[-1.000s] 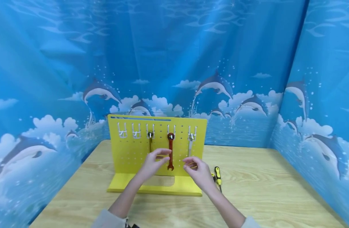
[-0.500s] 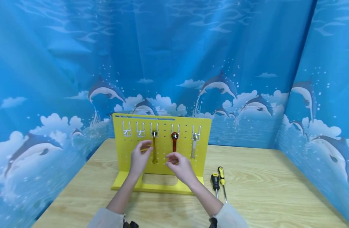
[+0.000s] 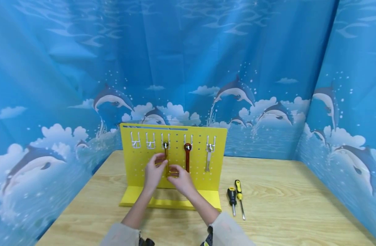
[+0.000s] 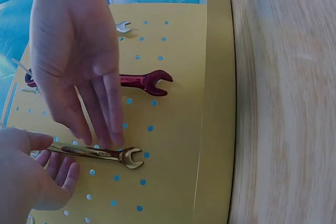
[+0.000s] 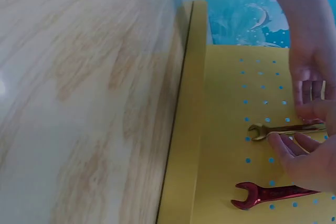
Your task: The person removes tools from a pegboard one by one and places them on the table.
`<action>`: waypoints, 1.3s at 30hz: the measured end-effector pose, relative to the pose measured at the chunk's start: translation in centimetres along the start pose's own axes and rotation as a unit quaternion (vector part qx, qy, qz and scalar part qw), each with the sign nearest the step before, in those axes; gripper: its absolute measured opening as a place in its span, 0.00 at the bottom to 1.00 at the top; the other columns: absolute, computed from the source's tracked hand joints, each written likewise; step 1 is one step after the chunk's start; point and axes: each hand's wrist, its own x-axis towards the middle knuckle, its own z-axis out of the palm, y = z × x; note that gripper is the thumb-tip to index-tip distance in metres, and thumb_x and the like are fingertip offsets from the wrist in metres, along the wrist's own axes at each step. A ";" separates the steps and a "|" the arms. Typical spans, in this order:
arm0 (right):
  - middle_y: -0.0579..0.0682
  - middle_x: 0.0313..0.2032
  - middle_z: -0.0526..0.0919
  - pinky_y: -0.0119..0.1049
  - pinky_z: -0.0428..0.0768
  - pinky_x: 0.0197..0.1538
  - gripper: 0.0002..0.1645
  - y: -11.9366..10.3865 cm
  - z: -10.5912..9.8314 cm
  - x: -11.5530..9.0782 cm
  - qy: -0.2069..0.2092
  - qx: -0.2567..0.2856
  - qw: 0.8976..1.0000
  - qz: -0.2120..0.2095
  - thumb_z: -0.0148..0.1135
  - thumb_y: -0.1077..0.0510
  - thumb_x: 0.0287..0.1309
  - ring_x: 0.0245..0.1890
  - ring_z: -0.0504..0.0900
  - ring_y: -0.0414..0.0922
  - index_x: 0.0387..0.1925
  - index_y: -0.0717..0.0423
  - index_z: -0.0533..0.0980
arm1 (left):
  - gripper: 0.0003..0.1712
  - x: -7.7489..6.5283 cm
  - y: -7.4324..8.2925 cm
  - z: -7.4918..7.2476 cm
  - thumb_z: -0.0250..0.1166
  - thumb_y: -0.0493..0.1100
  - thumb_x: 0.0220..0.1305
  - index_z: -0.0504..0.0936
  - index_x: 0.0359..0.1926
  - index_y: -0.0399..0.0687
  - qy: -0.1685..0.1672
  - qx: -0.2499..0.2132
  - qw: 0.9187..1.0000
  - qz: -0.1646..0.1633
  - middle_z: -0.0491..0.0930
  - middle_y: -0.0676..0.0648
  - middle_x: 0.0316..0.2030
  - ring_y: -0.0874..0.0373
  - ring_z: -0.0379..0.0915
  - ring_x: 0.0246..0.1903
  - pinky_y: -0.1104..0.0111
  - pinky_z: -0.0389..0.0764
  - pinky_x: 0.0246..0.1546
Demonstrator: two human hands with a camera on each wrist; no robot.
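Note:
A gold combination wrench (image 3: pixel 166 152) hangs by its ring end from a hook on the yellow pegboard (image 3: pixel 203 188). My left hand (image 3: pixel 154 171) is at its shaft; in the left wrist view the thumb (image 4: pixel 39 140) lies against one side and the fingers curl in from the other. My right hand (image 3: pixel 181 181) reaches in from the right near the wrench's lower, open end (image 5: pixel 257 131), its fingers fairly straight and the fingertips at or touching the shaft. Right beside hangs a red wrench (image 3: pixel 188 159), its lower part hidden by my right hand in the head view.
A silver wrench (image 3: pixel 208 160) hangs at the board's right side. Two wire hooks (image 3: pixel 135 140) at the left bear no tool. Two black-and-yellow screwdrivers (image 3: pixel 232 196) lie on the wooden table (image 3: pixel 283 198) right of the board. A blue dolphin-print curtain (image 3: pixel 188 68) encloses the back and sides.
Both hands have moved left, from around the red wrench to the gold one. My right hand has come off the right side, so the screwdrivers show fully.

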 end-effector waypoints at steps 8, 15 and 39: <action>0.60 0.35 0.81 0.38 0.80 0.40 0.16 1.2 0.2 -0.4 0.015 -0.108 0.993 -0.046 0.62 0.71 0.47 0.37 0.80 0.54 0.42 0.70 0.74 | 0.13 0.0 0.7 0.3 0.61 0.28 0.57 0.74 0.45 0.28 -0.004 0.022 1.000 -0.019 0.77 0.34 0.39 0.42 0.73 0.40 0.57 0.76 0.44; 0.54 0.29 0.81 0.29 0.79 0.32 0.13 1.6 -0.1 -1.0 0.007 -0.139 0.988 -0.071 0.61 0.74 0.46 0.29 0.80 0.47 0.38 0.68 0.75 | 0.15 0.0 1.1 0.2 0.60 0.27 0.57 0.73 0.47 0.28 -0.024 0.002 0.999 -0.036 0.75 0.35 0.41 0.44 0.73 0.38 0.70 0.80 0.34; 0.55 0.30 0.80 0.28 0.79 0.34 0.16 -1.1 -1.7 -3.9 -0.058 -0.082 0.992 -0.070 0.59 0.75 0.49 0.29 0.80 0.46 0.43 0.71 0.73 | 0.18 -1.7 3.5 -1.1 0.58 0.24 0.56 0.69 0.49 0.26 -0.071 -0.035 0.996 -0.032 0.73 0.34 0.42 0.50 0.73 0.35 0.69 0.81 0.32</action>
